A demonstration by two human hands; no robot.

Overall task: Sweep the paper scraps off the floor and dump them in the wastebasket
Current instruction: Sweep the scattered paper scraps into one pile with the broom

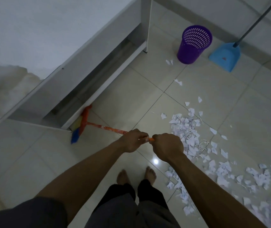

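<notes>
At the cabinet [88, 51] foot, gathering stroke: left hand [134, 140] and right hand [167, 147] clench the broom [105, 127]; next, probably sweep toward paper scraps [187, 134].

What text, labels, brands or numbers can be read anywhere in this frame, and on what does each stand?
No text is legible in this view.
On the dustpan: a small reddish mark, too blurred to read.
On the paper scraps: faint dark marks, too small to read.
On the broom handle: pale patches on orange, no letters to make out.
On the wastebasket: no label shows.
</notes>
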